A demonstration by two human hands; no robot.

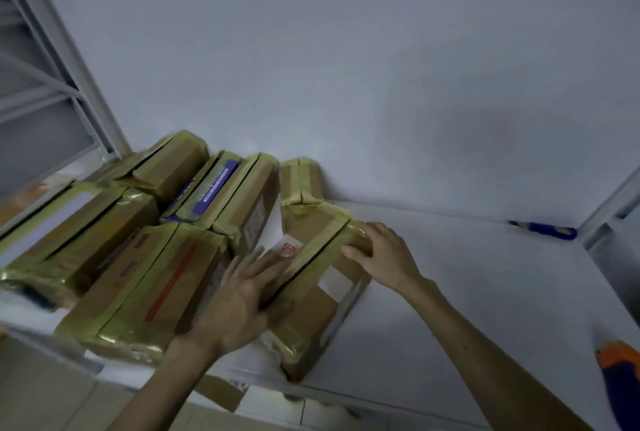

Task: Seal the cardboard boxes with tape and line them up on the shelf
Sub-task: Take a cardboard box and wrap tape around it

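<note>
A white shelf [467,274] carries taped cardboard boxes [152,278], packed close over its left half from the back edge to the front. The right-hand box [311,222] overhangs the front edge, and a small box [301,181] stands behind it at the back edge. A blue object [550,231] lies in the back right corner.

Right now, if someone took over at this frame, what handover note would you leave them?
Left hand: open, flat against the box's left side.
Right hand: grips the box's top right edge.
Box: taped, on the shelf, at the right end of the taped boxes; a gap shows between it and its neighbour.
Done: every box in view is taped and shelved.
Left: probably push this box flush into line. Bare shelf lies to its right.
</note>
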